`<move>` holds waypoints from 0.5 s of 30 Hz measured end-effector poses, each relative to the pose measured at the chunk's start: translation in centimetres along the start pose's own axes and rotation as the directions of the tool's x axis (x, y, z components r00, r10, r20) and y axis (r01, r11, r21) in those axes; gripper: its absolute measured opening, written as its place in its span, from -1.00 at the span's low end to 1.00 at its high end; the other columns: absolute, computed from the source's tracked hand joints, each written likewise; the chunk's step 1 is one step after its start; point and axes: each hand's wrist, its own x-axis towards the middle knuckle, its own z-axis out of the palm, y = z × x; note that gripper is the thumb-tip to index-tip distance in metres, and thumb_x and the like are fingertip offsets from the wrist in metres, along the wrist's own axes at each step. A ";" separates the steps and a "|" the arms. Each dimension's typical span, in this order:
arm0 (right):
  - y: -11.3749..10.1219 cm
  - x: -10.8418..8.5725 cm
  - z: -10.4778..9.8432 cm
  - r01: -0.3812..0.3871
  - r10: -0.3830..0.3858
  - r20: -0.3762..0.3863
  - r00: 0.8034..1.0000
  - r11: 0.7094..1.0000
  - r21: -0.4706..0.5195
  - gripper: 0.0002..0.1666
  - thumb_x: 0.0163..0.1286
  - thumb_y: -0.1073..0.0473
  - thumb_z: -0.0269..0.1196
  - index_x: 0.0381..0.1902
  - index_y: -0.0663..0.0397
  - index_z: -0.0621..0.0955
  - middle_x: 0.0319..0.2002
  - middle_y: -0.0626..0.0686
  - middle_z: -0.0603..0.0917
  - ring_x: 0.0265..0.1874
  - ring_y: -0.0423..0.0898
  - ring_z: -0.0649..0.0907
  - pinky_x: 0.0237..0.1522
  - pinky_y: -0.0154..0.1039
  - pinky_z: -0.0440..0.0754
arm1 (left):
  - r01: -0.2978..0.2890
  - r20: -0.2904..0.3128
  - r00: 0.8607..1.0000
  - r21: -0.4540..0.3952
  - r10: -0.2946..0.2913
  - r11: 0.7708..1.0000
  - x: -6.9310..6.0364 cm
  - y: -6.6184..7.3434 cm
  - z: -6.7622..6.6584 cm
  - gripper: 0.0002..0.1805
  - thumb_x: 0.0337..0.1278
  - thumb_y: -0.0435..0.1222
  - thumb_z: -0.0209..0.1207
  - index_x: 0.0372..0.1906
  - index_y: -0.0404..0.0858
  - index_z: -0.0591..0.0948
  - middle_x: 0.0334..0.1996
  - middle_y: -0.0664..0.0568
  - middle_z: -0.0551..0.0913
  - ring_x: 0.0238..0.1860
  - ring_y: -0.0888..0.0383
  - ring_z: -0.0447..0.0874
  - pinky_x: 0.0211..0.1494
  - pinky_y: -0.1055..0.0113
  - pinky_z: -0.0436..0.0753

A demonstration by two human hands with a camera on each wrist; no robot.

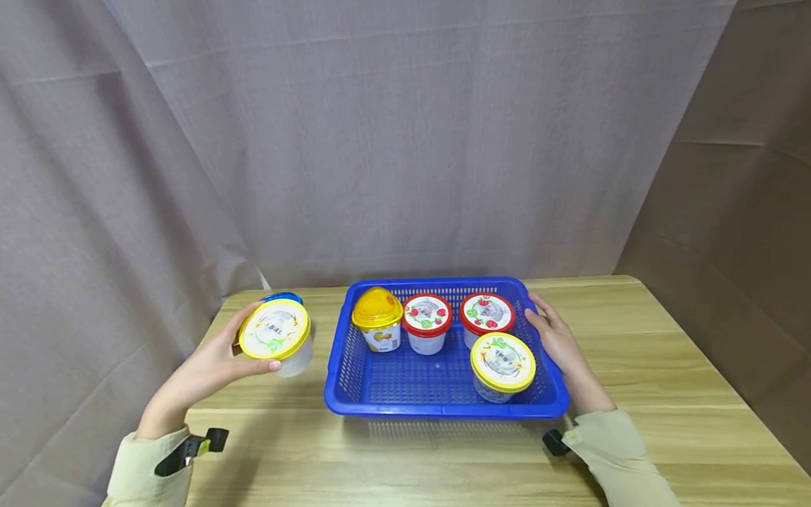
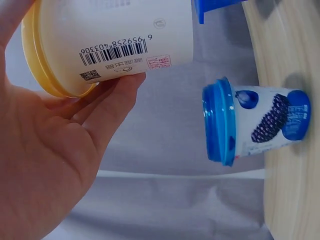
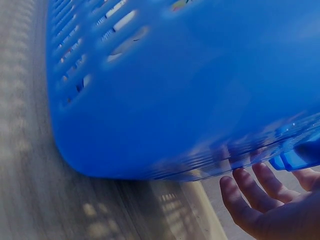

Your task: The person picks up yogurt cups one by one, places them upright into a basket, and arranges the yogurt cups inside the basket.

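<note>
My left hand point(image 1: 218, 362) grips a white tub with a yellow lid point(image 1: 275, 329), raised above the table left of the basket. In the left wrist view the tub's barcode side point(image 2: 117, 37) faces the camera. Behind it a white cup with a blue lid point(image 2: 267, 120) stands on the table, mostly hidden in the head view. My right hand point(image 1: 560, 345) holds the right rim of a blue plastic basket point(image 1: 437, 410), its fingertips point(image 3: 242, 175) against the outer wall. Inside the basket are a yellow-domed cup point(image 1: 378, 320), two red-lidded tubs point(image 1: 427, 315) and another yellow-lidded tub point(image 1: 503, 362).
The basket sits on a light wooden table point(image 1: 665, 394), near its back edge. A grey cloth point(image 1: 405, 141) hangs behind the table and along its left side. A darker brown cloth point(image 1: 728, 232) hangs on the right.
</note>
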 end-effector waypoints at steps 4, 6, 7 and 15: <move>0.0 0.1 0.0 0.000 0.000 0.001 1.000 1.000 0.002 -0.23 0.61 -0.10 -0.02 0.63 -0.06 0.05 0.34 0.39 0.39 -0.22 -0.40 0.60 -0.13 -0.39 0.63 | -0.010 -0.013 1.000 0.012 0.011 1.000 0.5 0.5 0.2 0.16 -0.06 -0.13 0.54 0.56 -0.31 0.08 0.29 -0.22 0.40 0.18 -0.08 0.48 0.05 0.48 0.52; 0.0 0.0 0.0 0.006 -0.006 -0.001 1.000 1.000 0.000 -0.23 0.62 -0.09 -0.02 0.63 -0.04 0.05 0.32 0.39 0.41 -0.22 -0.41 0.61 -0.13 -0.39 0.63 | -0.014 -0.016 1.000 0.016 0.014 1.000 0.8 0.5 0.4 0.15 -0.07 -0.11 0.54 0.55 -0.30 0.10 0.29 -0.22 0.42 0.18 -0.08 0.49 0.06 0.46 0.52; 0.0 0.0 0.0 0.012 -0.012 -0.003 1.000 1.000 -0.001 -0.24 0.62 -0.08 -0.02 0.63 -0.02 0.05 0.31 0.38 0.42 -0.22 -0.41 0.61 -0.13 -0.40 0.63 | -0.016 -0.015 1.000 0.015 0.016 1.000 0.9 0.5 0.5 0.15 -0.07 -0.11 0.54 0.55 -0.29 0.10 0.28 -0.22 0.43 0.19 -0.08 0.49 0.07 0.45 0.51; 0.1 0.0 0.0 0.026 -0.026 -0.001 1.000 1.000 -0.012 -0.22 0.61 -0.11 -0.01 0.62 0.00 0.06 0.30 0.42 0.42 -0.22 -0.41 0.61 -0.13 -0.40 0.63 | -0.055 0.021 0.998 -0.067 0.057 0.996 2.2 0.5 1.9 0.10 -0.08 -0.15 0.55 0.54 -0.17 0.15 0.24 -0.15 0.48 0.19 -0.04 0.50 0.13 0.36 0.54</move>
